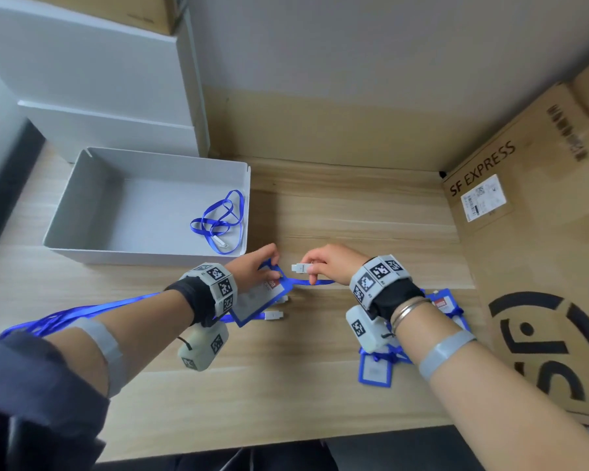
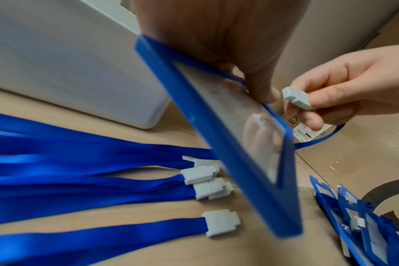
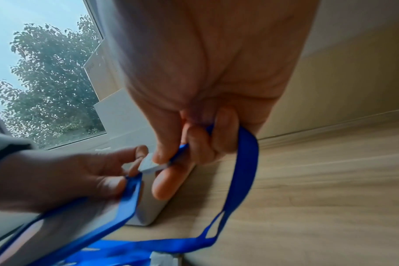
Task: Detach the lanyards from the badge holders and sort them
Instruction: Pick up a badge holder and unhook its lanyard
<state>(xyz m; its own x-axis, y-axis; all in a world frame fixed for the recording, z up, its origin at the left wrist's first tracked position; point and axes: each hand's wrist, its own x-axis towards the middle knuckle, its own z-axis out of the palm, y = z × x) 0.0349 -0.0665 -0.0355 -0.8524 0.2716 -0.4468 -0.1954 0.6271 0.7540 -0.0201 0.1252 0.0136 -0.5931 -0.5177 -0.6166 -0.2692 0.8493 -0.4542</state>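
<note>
The left hand (image 1: pixel 252 266) pinches the top edge of a blue badge holder (image 2: pixel 235 144), which hangs tilted above the bench (image 1: pixel 320 385). The right hand (image 1: pixel 330 263) sits at three o'clock of it, just beside, fingers clamped on the white clip (image 1: pixel 301 267) of the lanyard (image 3: pixel 244 171). The clip appears clear of the holder, a small gap between them. The strap loops down from the right grip and trails toward seven o'clock under the holder. So the freed lanyard lies in the right hand. The white box (image 1: pixel 82 205), with one lanyard inside, stands at ten o'clock, nearer the left hand. More holders (image 1: pixel 374 370) lie at five o'clock.
</note>
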